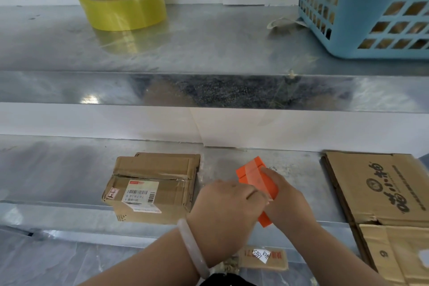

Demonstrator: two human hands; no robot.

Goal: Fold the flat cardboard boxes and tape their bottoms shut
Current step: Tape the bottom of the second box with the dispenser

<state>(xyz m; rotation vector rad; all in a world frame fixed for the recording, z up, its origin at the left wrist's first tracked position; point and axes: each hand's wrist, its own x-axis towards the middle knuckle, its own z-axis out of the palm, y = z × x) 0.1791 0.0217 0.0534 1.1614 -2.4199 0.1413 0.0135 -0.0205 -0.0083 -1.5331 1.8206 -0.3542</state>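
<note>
A small orange cardboard box (253,173), flat or partly folded, is held above the lower metal shelf (58,174). My right hand (286,199) grips its right side with the thumb on top. My left hand (224,206), a pale bangle on its wrist, pinches the box's lower left edge. A roll of yellow tape (123,7) lies on the upper metal shelf (209,49), far from both hands. Folded brown boxes (153,183) with a shipping label sit to the left of my hands.
A stack of flat brown cardboard (376,195) with black print lies at the right. A blue plastic basket (369,7) stands on the upper shelf's right end. A small labelled cardboard piece (262,259) lies on the floor below my arms.
</note>
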